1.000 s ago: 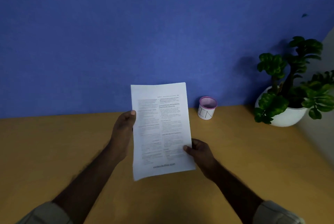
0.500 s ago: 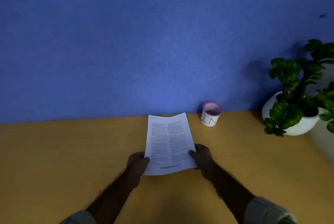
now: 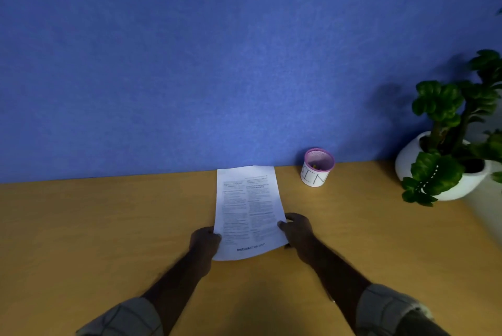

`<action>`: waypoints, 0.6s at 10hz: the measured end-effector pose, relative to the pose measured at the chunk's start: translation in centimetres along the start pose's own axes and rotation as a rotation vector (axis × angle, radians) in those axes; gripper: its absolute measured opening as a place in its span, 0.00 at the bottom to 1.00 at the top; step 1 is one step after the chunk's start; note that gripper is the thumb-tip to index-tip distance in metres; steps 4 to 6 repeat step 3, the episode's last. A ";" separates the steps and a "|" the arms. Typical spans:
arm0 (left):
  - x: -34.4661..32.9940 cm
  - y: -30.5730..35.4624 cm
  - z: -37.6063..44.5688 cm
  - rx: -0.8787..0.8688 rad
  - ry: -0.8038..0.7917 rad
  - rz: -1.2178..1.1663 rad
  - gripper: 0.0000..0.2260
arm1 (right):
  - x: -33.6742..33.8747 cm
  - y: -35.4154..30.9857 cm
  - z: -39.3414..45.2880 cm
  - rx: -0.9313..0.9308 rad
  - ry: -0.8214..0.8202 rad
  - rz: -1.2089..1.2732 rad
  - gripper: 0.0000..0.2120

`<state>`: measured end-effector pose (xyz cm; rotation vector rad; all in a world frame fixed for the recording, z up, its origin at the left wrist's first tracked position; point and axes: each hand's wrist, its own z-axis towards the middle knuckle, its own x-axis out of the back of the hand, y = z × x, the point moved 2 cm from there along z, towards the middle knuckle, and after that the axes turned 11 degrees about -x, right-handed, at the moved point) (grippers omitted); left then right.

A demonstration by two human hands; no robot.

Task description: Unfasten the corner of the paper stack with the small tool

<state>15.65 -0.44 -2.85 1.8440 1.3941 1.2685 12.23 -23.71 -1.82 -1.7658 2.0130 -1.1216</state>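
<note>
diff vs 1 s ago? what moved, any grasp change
The paper stack came down from upright in front of the wall to low over the table. The left hand slid from its mid left edge to the lower left corner. The right hand keeps its grip on the right edge. The pink-rimmed cup and the potted plant stayed put.

One paper stack (image 3: 248, 210) with printed text is in view, and two hands hold it by its near end: one left hand (image 3: 204, 240) at its left edge and one right hand (image 3: 297, 229) at its right edge. On the one bench (image 3: 95, 227) stand one small cup (image 3: 316, 168) with a pink rim and one potted plant (image 3: 448, 145) in a white pot. Two sleeves show at the bottom edge, one per arm, and one blue wall (image 3: 217, 50) rises behind the bench.
</note>
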 end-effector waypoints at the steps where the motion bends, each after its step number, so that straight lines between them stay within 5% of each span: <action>1: 0.5 -0.2 -0.1 -0.045 -0.013 0.086 0.09 | -0.1 0.7 -0.3 0.013 0.031 -0.185 0.09; 2: 0.8 0.0 -0.6 -0.160 -0.009 0.321 0.03 | 0.0 1.3 -0.9 0.067 0.104 -0.474 0.11; 3: 0.9 0.1 -1.2 -0.318 0.028 0.470 0.12 | -0.1 1.1 -1.8 0.234 0.262 -0.779 0.12; 6: 0.9 0.1 -1.2 -0.318 0.028 0.470 0.12 | -0.1 1.1 -1.8 0.234 0.262 -0.779 0.12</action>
